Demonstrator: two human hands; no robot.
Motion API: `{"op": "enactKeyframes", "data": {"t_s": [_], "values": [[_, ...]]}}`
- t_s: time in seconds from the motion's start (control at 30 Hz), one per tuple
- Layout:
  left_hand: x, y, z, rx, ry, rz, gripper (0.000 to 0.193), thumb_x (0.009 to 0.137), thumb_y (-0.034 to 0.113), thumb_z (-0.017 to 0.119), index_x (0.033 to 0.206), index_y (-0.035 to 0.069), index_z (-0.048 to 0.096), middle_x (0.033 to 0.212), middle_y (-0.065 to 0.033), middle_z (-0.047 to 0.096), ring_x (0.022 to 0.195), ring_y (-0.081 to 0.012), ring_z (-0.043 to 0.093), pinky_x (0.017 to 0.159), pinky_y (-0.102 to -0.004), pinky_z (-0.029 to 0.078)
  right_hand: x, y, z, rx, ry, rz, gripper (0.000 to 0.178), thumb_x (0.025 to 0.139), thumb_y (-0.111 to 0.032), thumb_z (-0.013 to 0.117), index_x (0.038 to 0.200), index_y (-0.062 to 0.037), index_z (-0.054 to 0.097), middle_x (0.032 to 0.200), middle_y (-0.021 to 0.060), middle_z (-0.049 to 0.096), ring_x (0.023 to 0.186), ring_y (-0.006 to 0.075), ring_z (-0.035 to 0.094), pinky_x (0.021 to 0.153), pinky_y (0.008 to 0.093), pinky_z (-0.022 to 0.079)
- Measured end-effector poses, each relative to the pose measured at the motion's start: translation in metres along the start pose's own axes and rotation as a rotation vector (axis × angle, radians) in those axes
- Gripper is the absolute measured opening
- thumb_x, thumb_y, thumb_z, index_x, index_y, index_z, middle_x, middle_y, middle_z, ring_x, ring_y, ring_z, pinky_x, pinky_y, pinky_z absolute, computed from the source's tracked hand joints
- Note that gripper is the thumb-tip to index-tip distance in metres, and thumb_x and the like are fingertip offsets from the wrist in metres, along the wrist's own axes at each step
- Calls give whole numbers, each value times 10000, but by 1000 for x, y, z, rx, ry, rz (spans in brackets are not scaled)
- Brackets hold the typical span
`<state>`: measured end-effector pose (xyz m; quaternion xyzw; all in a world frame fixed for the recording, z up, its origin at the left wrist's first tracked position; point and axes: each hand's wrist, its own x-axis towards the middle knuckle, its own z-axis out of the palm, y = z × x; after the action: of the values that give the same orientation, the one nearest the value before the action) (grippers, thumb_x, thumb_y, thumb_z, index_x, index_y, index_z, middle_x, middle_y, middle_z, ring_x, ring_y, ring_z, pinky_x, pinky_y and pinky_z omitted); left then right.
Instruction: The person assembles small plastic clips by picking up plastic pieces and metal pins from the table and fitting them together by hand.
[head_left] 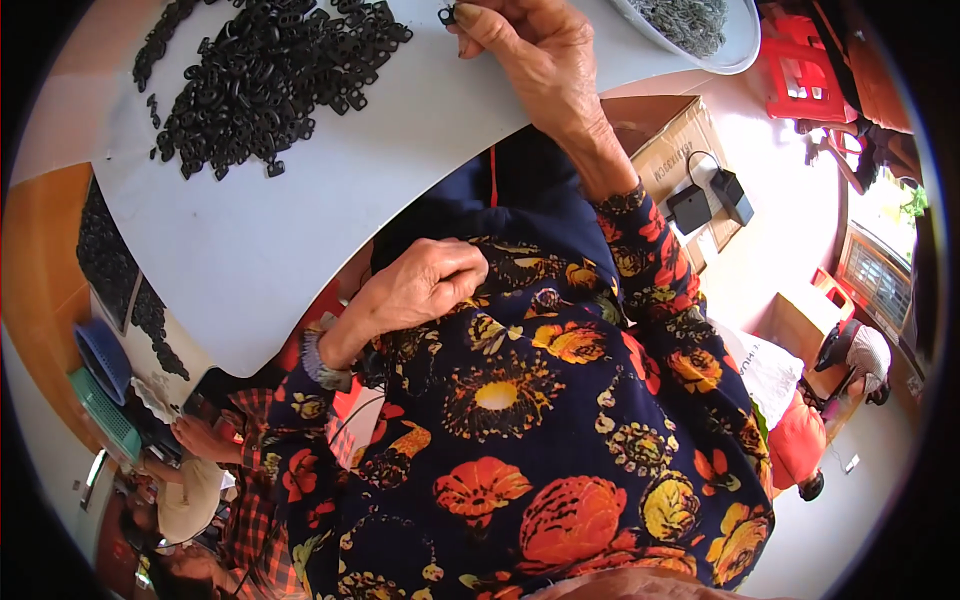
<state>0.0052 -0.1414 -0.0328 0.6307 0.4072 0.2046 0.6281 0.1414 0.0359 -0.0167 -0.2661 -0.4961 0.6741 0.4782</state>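
Note:
My right hand (540, 60) is closed at the far edge of view, pinching a small black part (447, 16) with a hole between thumb and fingertips. It hovers over the white tabletop (270, 230). To its left lies a heap of small black pieces with holes (265, 85). My left hand (420, 285) rests near my lap below the table edge, its fingers curled in; whatever they may hold is hidden.
A white bowl (742, 58) of small grey metal pieces (685, 22) stands right of my right hand. A cardboard box (680, 150) with black devices on it is beside my right forearm. Red stools (800, 75) stand farther right. A co-worker's hand (205, 440) shows at lower left.

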Motion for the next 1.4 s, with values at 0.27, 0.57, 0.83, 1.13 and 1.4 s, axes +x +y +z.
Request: {"op": "enactKeyframes", "data": {"t_s": [0.27, 0.57, 0.83, 1.13, 1.4], "values": [[9, 50, -23, 81, 203, 147, 100, 800, -54, 542, 890, -16, 562, 782, -92, 585, 710, -210, 580, 651, -312, 477, -8, 6, 0, -176, 31, -50, 121, 874, -24, 603, 982, 28, 604, 804, 44, 644, 692, 70, 575, 645, 197, 480], [33, 65, -145, 966, 729, 342, 111, 793, -7, 549, 897, -9, 587, 784, -136, 563, 811, -323, 538, 746, -396, 461, -7, 2, 1, -154, -27, -37, 116, 878, -25, 608, 981, 28, 604, 805, 31, 633, 696, 70, 557, 652, 201, 470], [60, 51, -183, 1172, 560, 164, 273, 783, 19, 574, 1052, 59, 590, 872, -131, 536, 959, -320, 480, 888, -395, 435, -7, 4, 0, -174, -36, -4, 130, 879, -19, 582, 1001, 21, 597, 821, 20, 627, 705, 70, 552, 665, 202, 465], [63, 37, -194, 1151, 471, 133, 191, 788, 9, 579, 977, 17, 604, 824, -112, 537, 927, -302, 495, 836, -377, 438, -8, 9, 2, -120, -55, 10, 135, 885, -14, 562, 1009, 31, 586, 831, 27, 618, 713, 69, 543, 672, 208, 468], [67, 42, -190, 615, 701, 160, 74, 851, 69, 587, 831, 8, 551, 750, -14, 546, 731, -113, 529, 702, -266, 449, -1, 13, -1, -149, -13, 30, 127, 875, -25, 577, 992, 21, 597, 802, 18, 618, 690, 67, 543, 651, 205, 458]]}}
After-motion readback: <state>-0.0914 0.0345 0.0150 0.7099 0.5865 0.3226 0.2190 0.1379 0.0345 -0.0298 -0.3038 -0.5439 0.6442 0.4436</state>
